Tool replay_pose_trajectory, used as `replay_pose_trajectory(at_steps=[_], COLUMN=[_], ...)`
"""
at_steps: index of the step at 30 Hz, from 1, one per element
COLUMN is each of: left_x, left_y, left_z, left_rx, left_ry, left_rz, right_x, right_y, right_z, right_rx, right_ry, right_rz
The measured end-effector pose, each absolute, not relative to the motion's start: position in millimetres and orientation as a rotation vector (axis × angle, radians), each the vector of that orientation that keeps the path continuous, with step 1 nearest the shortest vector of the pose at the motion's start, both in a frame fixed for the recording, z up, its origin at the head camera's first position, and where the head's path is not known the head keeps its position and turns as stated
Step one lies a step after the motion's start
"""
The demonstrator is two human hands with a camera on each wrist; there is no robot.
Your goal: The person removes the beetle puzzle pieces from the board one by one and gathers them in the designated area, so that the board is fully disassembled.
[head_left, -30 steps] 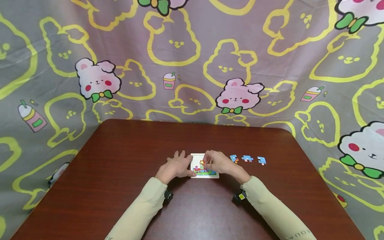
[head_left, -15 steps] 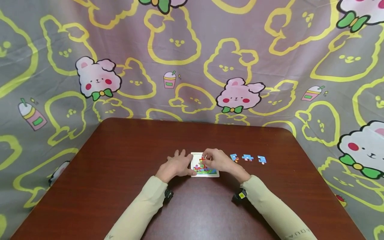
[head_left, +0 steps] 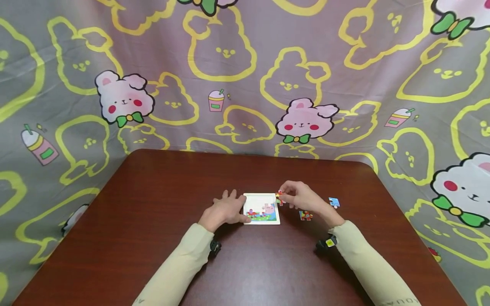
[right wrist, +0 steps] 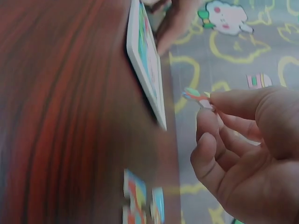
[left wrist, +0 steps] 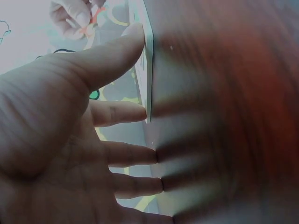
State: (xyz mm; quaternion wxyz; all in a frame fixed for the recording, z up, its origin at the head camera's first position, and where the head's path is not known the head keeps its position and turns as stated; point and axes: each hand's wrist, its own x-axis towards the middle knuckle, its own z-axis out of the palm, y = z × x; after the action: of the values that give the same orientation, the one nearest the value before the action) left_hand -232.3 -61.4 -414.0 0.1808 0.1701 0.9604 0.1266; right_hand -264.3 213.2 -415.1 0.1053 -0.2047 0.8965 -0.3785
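A small white-framed jigsaw tray [head_left: 262,223] lies on the table, with pieces fitted along its lower part and right side, including a pink pig's face [head_left: 269,208]. My left hand [head_left: 225,209] rests at the tray's left side, fingers spread; in the left wrist view the thumb [left wrist: 126,44] lies on the tray's edge and the index fingertip touches its corner. Just off the tray's right edge, my right hand [head_left: 304,197] pinches a red and green jigsaw piece [right wrist: 198,97] between thumb and index finger, held above the table.
Right of the tray lie loose jigsaw pieces: a red-and-blue one [head_left: 306,215] below the right hand and a light blue one [head_left: 334,202] farther right. The hand covers the spot between them. A bunny-patterned cloth [head_left: 237,55] hangs behind the brown table [head_left: 172,182].
My right hand has moved right, off the tray, carrying the red jigsaw piece it held over it. The pig's face and the red-and-blue loose piece now show. My left hand stays put.
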Motion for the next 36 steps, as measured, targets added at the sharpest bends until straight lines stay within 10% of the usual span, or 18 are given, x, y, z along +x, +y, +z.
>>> replay_pose_trajectory(at_steps=[36], left_x=[-230], left_y=[-63], left_z=[-414], left_rx=[0.493], left_ry=[2.720], left_rz=[0.349], right_x=[-250], right_y=[319], right_z=[-410], right_rx=[-0.554], right_ry=[2.404], right_rz=[-0.908])
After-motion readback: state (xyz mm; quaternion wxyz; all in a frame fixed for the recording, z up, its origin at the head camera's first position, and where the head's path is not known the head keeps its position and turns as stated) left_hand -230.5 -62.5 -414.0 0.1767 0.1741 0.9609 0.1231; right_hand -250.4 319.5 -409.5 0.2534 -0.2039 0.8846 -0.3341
